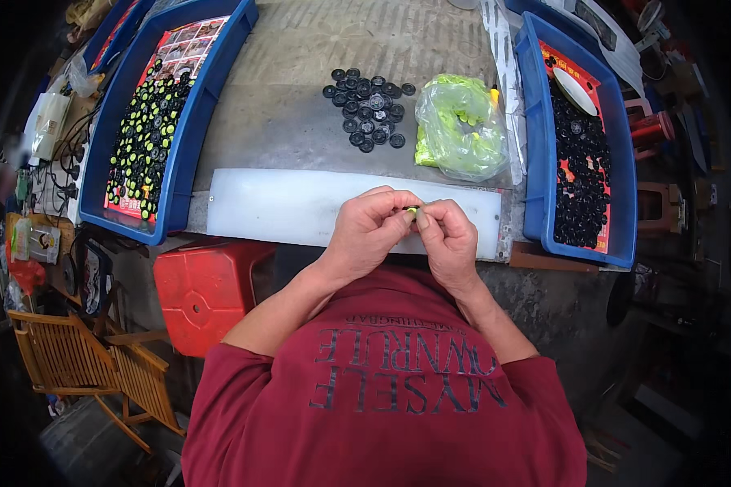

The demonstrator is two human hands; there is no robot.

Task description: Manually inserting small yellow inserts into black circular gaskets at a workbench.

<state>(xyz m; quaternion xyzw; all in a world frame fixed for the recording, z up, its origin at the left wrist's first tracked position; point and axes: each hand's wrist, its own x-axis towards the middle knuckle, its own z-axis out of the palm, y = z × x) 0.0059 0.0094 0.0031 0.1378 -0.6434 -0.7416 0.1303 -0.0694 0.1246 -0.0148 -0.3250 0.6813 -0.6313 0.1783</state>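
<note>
Above the front edge of a white board (276, 203), my left hand (367, 231) and my right hand (450, 242) meet fingertip to fingertip. Both are closed in a pinch on one small round black wheel with a yellow-green part (413, 210), mostly hidden by the fingers. Beyond the board lies a loose pile of black wheels (369, 109). To its right sits a transparent plastic bag (471, 158), with yellow-green pieces (463, 97) in it and spilling out at its left side.
At the left a blue tray (179, 162) holds many black wheels with yellow-green parts. Another blue tray (540, 187) at the right holds black parts and a white oval dish (577, 92). A red stool (203, 296) and a wooden chair (73, 357) stand at lower left.
</note>
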